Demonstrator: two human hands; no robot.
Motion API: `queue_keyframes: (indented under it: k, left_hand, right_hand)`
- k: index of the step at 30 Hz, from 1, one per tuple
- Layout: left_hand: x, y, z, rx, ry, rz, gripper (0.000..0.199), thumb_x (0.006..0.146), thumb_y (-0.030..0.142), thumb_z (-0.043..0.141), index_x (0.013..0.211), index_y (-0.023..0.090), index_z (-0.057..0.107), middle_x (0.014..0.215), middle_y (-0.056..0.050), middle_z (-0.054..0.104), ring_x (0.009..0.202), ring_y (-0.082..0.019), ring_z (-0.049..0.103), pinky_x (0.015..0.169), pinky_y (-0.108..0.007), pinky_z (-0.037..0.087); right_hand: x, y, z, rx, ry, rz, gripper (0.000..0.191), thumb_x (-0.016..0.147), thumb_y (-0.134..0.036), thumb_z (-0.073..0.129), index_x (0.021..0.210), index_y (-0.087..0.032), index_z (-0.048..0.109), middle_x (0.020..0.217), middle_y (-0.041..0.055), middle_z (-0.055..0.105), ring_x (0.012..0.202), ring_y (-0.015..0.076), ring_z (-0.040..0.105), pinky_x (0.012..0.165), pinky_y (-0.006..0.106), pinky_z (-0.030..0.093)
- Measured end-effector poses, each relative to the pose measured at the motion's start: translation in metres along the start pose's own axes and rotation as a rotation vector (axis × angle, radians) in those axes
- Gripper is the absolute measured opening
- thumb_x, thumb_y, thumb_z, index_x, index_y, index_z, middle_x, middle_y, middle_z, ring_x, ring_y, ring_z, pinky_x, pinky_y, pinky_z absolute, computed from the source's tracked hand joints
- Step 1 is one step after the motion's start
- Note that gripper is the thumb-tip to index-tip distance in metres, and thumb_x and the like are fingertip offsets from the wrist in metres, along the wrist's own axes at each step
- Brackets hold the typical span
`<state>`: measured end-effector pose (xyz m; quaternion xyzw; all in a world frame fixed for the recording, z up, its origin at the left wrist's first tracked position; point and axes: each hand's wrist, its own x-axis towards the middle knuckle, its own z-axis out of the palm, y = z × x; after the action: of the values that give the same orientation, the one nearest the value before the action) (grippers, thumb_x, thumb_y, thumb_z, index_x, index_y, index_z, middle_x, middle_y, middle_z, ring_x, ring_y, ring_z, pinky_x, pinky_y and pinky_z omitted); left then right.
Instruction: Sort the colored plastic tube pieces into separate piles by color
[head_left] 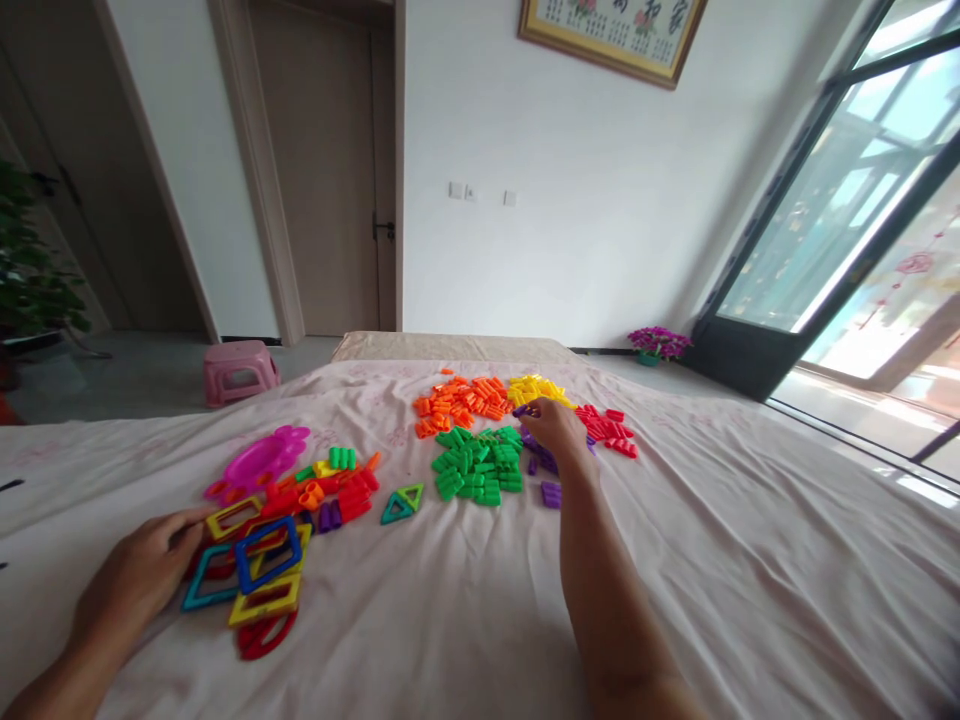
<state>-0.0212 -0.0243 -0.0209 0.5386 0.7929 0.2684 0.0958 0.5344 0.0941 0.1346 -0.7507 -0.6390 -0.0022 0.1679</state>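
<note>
My left hand [142, 570] rests at the left, its fingertips at a yellow frame piece [234, 518] on the edge of a mixed heap. That heap has a blue square frame [268, 554], a teal frame [196, 590] and red pieces [355, 496]. Over the purple pile [551, 493] my right hand [551, 425] is closed in a pinch on a small purple piece [521, 410]. Around it lie a green pile [480, 465], an orange pile [461, 403], a yellow pile [536, 389] and a red pile [611, 432].
A magenta tray-like toy [266, 460] lies behind the mixed heap. Two joined triangle frames [403, 503] sit between the heap and the green pile. Beyond the cloth-covered surface [465, 620] stand a pink stool [240, 373] and a flower pot [649, 357].
</note>
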Motion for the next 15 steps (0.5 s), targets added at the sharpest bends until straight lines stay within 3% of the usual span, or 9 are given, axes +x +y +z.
queue_keyframes:
  k: [3, 6, 10, 15]
  left_hand:
    - [0.001, -0.004, 0.001, -0.015, -0.016, -0.003, 0.049, 0.093, 0.047, 0.039, 0.113, 0.018, 0.071, 0.117, -0.011, 0.075, 0.104, -0.026, 0.07, 0.09, -0.031, 0.051]
    - [0.003, -0.006, 0.002, -0.01, -0.025, 0.001, 0.048, 0.093, 0.046, 0.039, 0.115, 0.017, 0.071, 0.118, -0.011, 0.074, 0.104, -0.025, 0.069, 0.091, -0.03, 0.05]
    - [0.003, -0.003, 0.0, 0.004, -0.035, -0.003, 0.05, 0.095, 0.045, 0.037, 0.118, 0.016, 0.07, 0.12, -0.012, 0.073, 0.104, -0.025, 0.069, 0.089, -0.029, 0.05]
    - [-0.004, 0.01, -0.005, 0.066, 0.017, 0.029, 0.048, 0.095, 0.043, 0.038, 0.115, 0.017, 0.072, 0.117, -0.01, 0.075, 0.101, -0.023, 0.071, 0.086, -0.028, 0.052]
  right_hand:
    - [0.005, 0.025, -0.008, -0.021, 0.094, 0.156, 0.044, 0.09, -0.04, 0.06, 0.13, -0.022, 0.068, 0.122, 0.0129, 0.071, 0.115, 0.0321, 0.063, 0.087, 0.038, 0.048]
    - [0.003, 0.029, -0.012, 0.014, 0.212, 0.163, 0.047, 0.092, -0.036, 0.058, 0.136, -0.021, 0.064, 0.131, 0.0134, 0.066, 0.122, 0.0329, 0.058, 0.095, 0.041, 0.045]
    - [-0.002, 0.003, -0.008, 0.168, 0.251, -0.025, 0.039, 0.094, -0.034, 0.056, 0.13, -0.023, 0.068, 0.128, 0.0095, 0.069, 0.119, 0.0287, 0.059, 0.098, 0.039, 0.044]
    - [-0.022, -0.057, 0.018, 0.248, 0.144, -0.403, 0.031, 0.093, -0.025, 0.058, 0.12, -0.021, 0.073, 0.119, 0.0083, 0.073, 0.114, 0.0251, 0.061, 0.1, 0.036, 0.043]
